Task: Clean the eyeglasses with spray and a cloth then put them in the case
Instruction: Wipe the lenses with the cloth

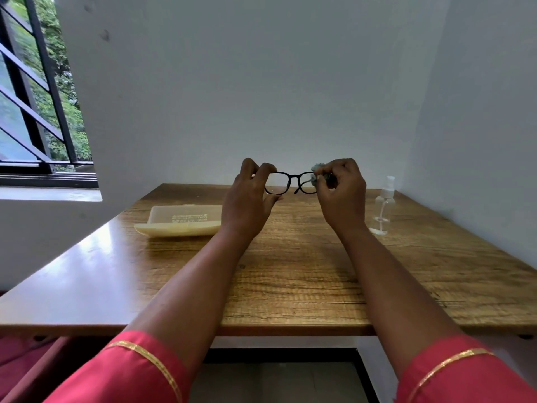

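Observation:
Black-framed eyeglasses [291, 183] are held up above the far middle of the wooden table [290, 271]. My left hand [250, 196] pinches the frame's left end between thumb and fingers. My right hand [341, 193] pinches a small grey-green cloth [317, 170] around the right lens. A cream, translucent eyeglass case [180, 221] lies open on the table to the left of my left hand. A clear spray bottle [383, 206] with a white pump stands upright to the right of my right hand.
White walls close off the table's far and right sides. A barred window [35, 91] with a sill is at the left. The table's front edge runs just under my forearms, which wear red sleeves with gold trim.

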